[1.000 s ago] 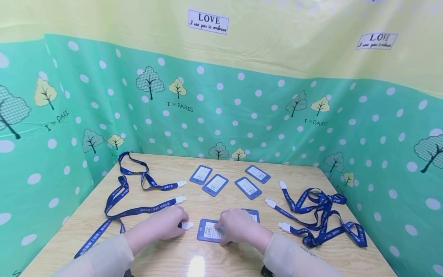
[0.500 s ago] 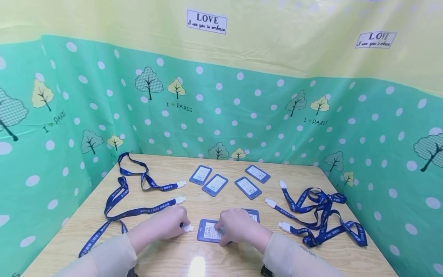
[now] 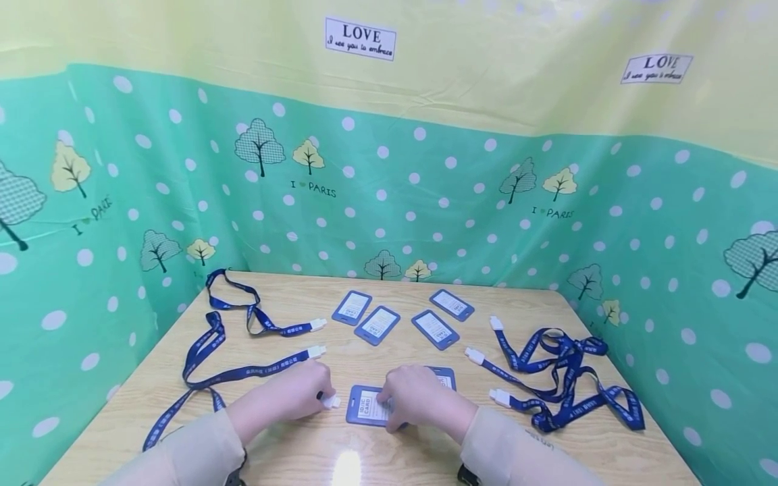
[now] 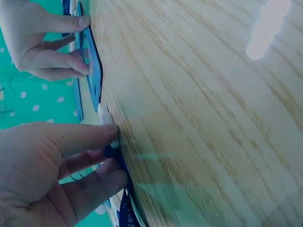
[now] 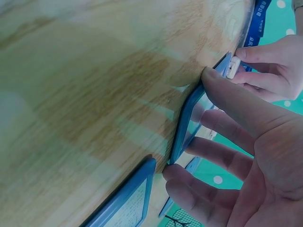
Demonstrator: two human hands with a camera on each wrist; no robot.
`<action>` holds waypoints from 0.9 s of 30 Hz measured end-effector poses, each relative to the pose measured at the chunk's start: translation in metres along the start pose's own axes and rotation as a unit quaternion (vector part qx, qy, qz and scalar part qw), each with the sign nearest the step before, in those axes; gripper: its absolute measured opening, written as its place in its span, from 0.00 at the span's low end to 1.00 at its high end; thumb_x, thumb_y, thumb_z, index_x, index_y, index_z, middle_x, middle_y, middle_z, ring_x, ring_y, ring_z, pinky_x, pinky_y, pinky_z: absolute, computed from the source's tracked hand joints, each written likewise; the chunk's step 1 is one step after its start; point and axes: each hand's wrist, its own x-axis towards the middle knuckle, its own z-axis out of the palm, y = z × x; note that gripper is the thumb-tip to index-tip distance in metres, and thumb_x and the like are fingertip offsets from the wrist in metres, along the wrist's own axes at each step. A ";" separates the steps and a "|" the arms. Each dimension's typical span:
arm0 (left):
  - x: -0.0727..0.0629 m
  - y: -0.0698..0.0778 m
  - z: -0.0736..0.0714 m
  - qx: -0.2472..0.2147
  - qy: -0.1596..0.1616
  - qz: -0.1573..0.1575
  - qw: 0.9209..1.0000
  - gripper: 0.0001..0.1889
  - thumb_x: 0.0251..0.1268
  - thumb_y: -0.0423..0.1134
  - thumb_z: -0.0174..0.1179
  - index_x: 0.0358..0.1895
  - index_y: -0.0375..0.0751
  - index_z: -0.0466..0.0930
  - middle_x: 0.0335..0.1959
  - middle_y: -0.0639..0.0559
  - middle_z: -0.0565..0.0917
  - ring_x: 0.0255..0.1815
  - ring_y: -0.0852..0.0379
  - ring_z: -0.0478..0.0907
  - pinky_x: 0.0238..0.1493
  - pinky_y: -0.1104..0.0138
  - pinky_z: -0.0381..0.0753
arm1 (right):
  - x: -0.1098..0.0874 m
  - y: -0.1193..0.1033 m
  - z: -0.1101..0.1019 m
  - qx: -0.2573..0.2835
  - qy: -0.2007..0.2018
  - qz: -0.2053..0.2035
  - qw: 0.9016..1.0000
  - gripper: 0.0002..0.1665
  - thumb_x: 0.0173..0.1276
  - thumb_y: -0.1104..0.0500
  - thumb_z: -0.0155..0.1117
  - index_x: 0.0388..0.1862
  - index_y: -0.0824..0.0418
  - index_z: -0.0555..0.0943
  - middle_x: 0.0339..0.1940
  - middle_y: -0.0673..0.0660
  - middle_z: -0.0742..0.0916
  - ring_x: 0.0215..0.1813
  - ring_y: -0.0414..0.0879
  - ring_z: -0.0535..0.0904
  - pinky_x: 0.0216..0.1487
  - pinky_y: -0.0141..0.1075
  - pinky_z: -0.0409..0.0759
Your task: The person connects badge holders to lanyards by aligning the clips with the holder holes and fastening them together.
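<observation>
A wood-grain table (image 3: 304, 455) carries two navy lanyards, an upper one (image 3: 295, 330) and a lower one (image 3: 258, 370), at the left of the frame, their white ends toward the centre. Left of lower centre, a person's left hand (image 3: 299, 393) pinches, thumb against fingers, the white clip (image 3: 331, 402) of another lanyard, its navy strap (image 4: 111, 152) showing beneath the fingers. Just beside the clip, at lower centre, a blue ID card holder (image 3: 363, 405) sits on the tabletop, slot end facing left, gripped by the right hand (image 3: 416, 397), thumb at its near edge, fingers bent over it. Four more holders (image 3: 377, 325) lie above, mid-frame; a fifth (image 3: 447, 375) shows partly behind the right hand. Three navy lanyards (image 3: 568, 378) tangle at right, before a polka-dot curtain (image 3: 419, 196).
</observation>
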 end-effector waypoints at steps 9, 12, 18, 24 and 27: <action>0.001 0.004 -0.001 0.012 0.009 0.027 1.000 0.04 0.55 0.35 0.74 0.34 0.48 0.90 0.32 0.58 0.83 0.32 0.63 0.78 0.41 0.64 0.84 | -0.001 0.001 0.000 0.003 0.003 -0.005 1.000 0.30 0.44 0.42 0.86 0.49 0.38 0.89 0.48 0.42 0.89 0.48 0.41 0.83 0.50 0.37 0.82; 0.002 0.004 -0.001 0.009 0.009 0.027 1.000 0.07 0.54 0.34 0.74 0.38 0.47 0.91 0.33 0.57 0.84 0.33 0.62 0.80 0.41 0.65 0.84 | -0.002 0.001 -0.001 0.000 0.005 -0.008 1.000 0.29 0.44 0.42 0.86 0.49 0.38 0.89 0.48 0.43 0.89 0.48 0.41 0.84 0.50 0.37 0.82; 0.003 0.003 0.000 0.012 0.004 0.039 0.999 0.11 0.55 0.32 0.73 0.41 0.48 0.91 0.34 0.57 0.85 0.35 0.62 0.81 0.41 0.66 0.84 | -0.001 -0.001 -0.001 -0.011 0.004 -0.008 1.000 0.29 0.44 0.41 0.86 0.49 0.38 0.89 0.49 0.42 0.89 0.49 0.42 0.84 0.51 0.37 0.82; 0.005 0.001 0.001 0.016 0.002 0.046 0.999 0.11 0.55 0.32 0.73 0.41 0.49 0.91 0.35 0.57 0.85 0.36 0.62 0.81 0.41 0.66 0.84 | -0.001 -0.002 -0.002 -0.025 0.001 -0.005 1.000 0.30 0.44 0.40 0.85 0.50 0.36 0.89 0.49 0.41 0.89 0.49 0.41 0.84 0.49 0.37 0.82; 0.005 0.001 0.001 0.007 0.001 0.040 0.999 0.11 0.55 0.32 0.73 0.41 0.49 0.91 0.35 0.58 0.84 0.35 0.62 0.81 0.41 0.66 0.84 | -0.001 -0.001 -0.002 -0.021 -0.001 0.001 1.000 0.30 0.44 0.40 0.85 0.50 0.36 0.89 0.49 0.42 0.89 0.48 0.41 0.83 0.49 0.37 0.82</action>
